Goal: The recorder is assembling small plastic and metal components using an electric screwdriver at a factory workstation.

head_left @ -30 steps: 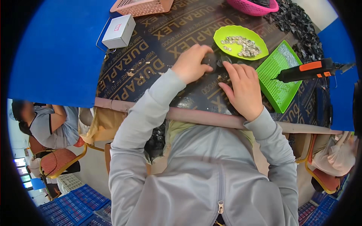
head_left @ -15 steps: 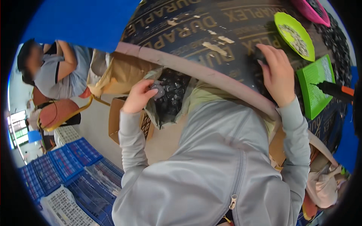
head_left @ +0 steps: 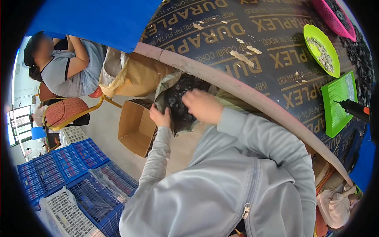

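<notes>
A grey-green plastic bag [head_left: 167, 82] full of black parts [head_left: 178, 93] hangs open just below the table edge, in front of my lap. My left hand [head_left: 160, 117] grips the near left rim of this bag, thumb on one side and fingers on the other. Over the bag's mouth reaches my right hand [head_left: 203, 106], its fingertips down among the black parts. That hand is smeared by motion, and whether anything is in its fingers does not show.
On the dark printed board tabletop [head_left: 252, 75] lie pale flakes, a yellow-green dish [head_left: 335, 65] of small parts, a green tray [head_left: 331, 114], a black-handled tool [head_left: 353, 107] and a pink basket [head_left: 329, 19]. A cardboard box [head_left: 136, 130] and blue crates [head_left: 89, 193] stand on the left. Another person [head_left: 63, 71] sits far left.
My right hand has come from the tabletop to the bag; the dark object under it is gone from the table. My left hand has let go of a round dark grey part and holds the bag's rim.
</notes>
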Demonstrator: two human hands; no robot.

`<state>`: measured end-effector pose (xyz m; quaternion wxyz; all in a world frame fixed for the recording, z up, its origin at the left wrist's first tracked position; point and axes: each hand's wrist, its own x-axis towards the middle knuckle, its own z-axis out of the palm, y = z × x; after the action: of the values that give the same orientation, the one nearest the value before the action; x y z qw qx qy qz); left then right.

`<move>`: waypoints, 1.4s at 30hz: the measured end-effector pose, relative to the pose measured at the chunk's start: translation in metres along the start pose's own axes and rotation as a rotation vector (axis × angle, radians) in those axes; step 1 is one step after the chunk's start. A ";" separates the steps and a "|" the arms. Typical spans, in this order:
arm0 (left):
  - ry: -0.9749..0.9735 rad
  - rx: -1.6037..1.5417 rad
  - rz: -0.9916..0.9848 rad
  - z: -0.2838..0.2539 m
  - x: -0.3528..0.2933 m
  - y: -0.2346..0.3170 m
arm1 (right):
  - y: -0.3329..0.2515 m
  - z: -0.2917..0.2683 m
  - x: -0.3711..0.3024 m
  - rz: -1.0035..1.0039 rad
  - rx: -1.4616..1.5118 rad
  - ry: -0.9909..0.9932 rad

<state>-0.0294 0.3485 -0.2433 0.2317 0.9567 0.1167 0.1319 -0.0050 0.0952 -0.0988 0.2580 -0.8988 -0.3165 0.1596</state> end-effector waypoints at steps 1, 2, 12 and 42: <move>-0.013 0.050 -0.117 0.002 -0.012 -0.017 | 0.028 0.038 0.016 -0.072 -0.014 0.431; -0.114 0.073 -0.292 -0.003 -0.025 -0.020 | 0.028 0.026 0.028 0.281 0.061 0.363; -0.339 0.106 -0.615 0.037 0.015 -0.061 | 0.109 0.128 0.092 0.506 0.511 0.347; -0.278 0.263 -0.272 0.004 0.061 -0.028 | 0.033 0.106 0.000 0.347 0.888 0.332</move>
<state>0.0242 0.3882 -0.2480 0.1347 0.9631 0.2276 -0.0497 -0.0366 0.1114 -0.2042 0.6320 -0.7549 -0.0189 0.1741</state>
